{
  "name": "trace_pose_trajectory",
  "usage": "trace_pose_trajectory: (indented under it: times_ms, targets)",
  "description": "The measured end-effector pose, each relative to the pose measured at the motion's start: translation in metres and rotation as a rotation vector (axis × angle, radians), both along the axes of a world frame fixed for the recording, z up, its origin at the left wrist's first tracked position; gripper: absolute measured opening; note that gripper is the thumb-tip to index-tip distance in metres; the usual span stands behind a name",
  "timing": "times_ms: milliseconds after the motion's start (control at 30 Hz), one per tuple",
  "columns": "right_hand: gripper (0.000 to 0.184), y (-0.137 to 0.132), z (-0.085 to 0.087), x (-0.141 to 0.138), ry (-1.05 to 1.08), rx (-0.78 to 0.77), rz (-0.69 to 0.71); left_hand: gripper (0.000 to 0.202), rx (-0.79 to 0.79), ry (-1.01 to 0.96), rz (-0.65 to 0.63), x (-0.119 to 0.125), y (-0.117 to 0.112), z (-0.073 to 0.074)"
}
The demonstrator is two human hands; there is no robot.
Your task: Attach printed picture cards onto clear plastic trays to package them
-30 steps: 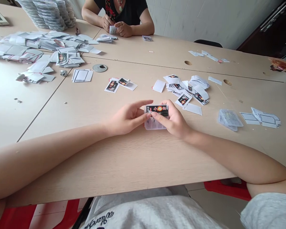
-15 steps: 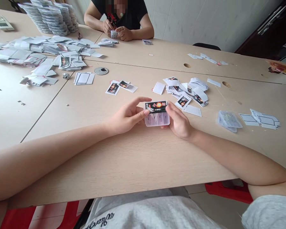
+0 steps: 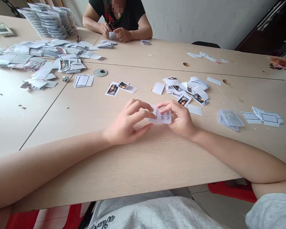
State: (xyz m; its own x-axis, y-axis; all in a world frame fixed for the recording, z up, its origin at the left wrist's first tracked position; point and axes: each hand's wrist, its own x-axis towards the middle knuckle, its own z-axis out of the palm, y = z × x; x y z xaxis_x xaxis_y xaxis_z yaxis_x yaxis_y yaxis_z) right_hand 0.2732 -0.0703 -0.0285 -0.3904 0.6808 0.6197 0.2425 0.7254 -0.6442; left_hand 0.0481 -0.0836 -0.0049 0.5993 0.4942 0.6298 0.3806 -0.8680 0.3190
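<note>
A small clear plastic compartment box (image 3: 166,119) with fishhook-like metal pieces in it is held above the table. My right hand (image 3: 181,119) grips it at the right end, its fingers bent over the top. Beside the left end, my left hand (image 3: 131,122) has its fingers spread; one or two fingertips lie against the box, while the thumb stands apart below. No black label shows on the side facing me. Just beyond the hands lie black printed cards (image 3: 184,99) and white paper slips (image 3: 194,110).
Similar clear boxes (image 3: 230,119) lie at the right, next to white slips with black borders (image 3: 268,117). A large paper pile (image 3: 16,57) and stacked clear packs (image 3: 53,24) are at the left. Across the table (image 3: 124,168), a person (image 3: 126,19) handles a small box.
The box has been turned over: its black label was facing up and is now out of sight. My left fingers have loosened and spread, while my right hand keeps its hold.
</note>
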Motion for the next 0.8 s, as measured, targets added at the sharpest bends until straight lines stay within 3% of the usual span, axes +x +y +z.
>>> trace_pose_trajectory:
  times_ms: [200, 400, 600, 800]
  targets:
    - [0.012, -0.0021, 0.0031, -0.0027, -0.037, 0.044, -0.044, 0.016, 0.141, 0.049, -0.016, 0.0006, 0.0015, -0.0042]
    - [0.013, -0.0038, 0.0027, -0.0021, -0.052, 0.123, -0.031, 0.006, 0.121, 0.076, -0.006, 0.0031, -0.0004, -0.0028]
    - [0.014, -0.004, 0.0023, -0.0012, -0.071, 0.109, -0.032, 0.008, 0.059, 0.115, -0.001, 0.0039, -0.0012, -0.0019]
    - [0.014, -0.0037, 0.0034, -0.0012, -0.05, 0.118, -0.02, 0.003, 0.101, 0.064, -0.03, 0.0037, -0.0014, -0.0031]
